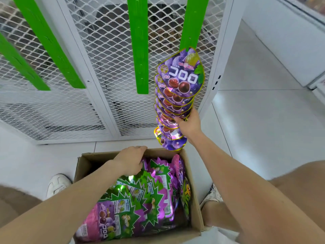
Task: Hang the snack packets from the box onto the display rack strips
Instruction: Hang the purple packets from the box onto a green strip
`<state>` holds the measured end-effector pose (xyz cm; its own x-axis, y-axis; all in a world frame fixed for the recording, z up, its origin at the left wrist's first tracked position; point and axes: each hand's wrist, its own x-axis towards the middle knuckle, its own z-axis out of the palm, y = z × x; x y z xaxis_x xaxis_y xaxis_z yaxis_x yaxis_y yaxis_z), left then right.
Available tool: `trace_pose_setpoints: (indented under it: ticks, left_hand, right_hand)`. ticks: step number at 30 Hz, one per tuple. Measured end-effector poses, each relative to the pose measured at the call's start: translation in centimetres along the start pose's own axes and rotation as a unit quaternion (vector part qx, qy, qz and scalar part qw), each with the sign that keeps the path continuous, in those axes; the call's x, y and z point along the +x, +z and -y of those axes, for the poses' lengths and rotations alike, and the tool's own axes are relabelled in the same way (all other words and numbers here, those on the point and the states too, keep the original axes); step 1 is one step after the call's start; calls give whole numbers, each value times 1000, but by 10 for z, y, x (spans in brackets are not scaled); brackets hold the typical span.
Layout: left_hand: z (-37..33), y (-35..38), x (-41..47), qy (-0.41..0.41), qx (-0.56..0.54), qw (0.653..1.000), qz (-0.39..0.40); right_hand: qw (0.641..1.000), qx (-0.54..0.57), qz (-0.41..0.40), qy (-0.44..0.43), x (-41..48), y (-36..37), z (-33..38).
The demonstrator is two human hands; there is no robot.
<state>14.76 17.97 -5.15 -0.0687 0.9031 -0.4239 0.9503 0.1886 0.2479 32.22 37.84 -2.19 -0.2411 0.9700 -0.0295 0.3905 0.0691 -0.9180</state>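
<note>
A cardboard box [195, 205] stands on the floor between my feet, full of purple and green snack packets [137, 198]. My left hand [131, 159] reaches into the far end of the box, fingers curled over the top packets. Several purple grape packets [181, 80] hang overlapping down the rightmost green strip [192, 22]. My right hand [188, 123] grips a lower packet in that hanging column, fingers hidden behind it. The lowest packet [173, 142] dangles just above the box's far edge.
Other green strips [139, 48] [45, 39] [17, 64] hang bare on the white mesh rack [105, 71]. White tiled floor spreads to the right. My shoes [57, 184] [212, 195] flank the box. A white cabinet [290, 41] stands at right.
</note>
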Motion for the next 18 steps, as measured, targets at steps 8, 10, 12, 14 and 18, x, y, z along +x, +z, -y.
trace_pose_setpoints:
  ticks: [8,10,12,14,18]
  left_hand:
    - [-3,-4,3,11,-7,1000,4]
    - [-7,-4,3,12,-10,1000,2]
    - [-13,-2,2,6,-5,1000,0]
    - [-18,1,-1,-3,1,1000,-7]
    - [-27,7,-7,-10,50,999,-17]
  right_hand:
    - [999,-41,-10,21,25,1,-7]
    - [996,-78,15,33,24,-1,-8]
    - [986,-135,45,83,17,-6,-13]
    - [963,-219,74,137,2,-13,-18]
    - [913,-345,190,104,-37,-23,-21]
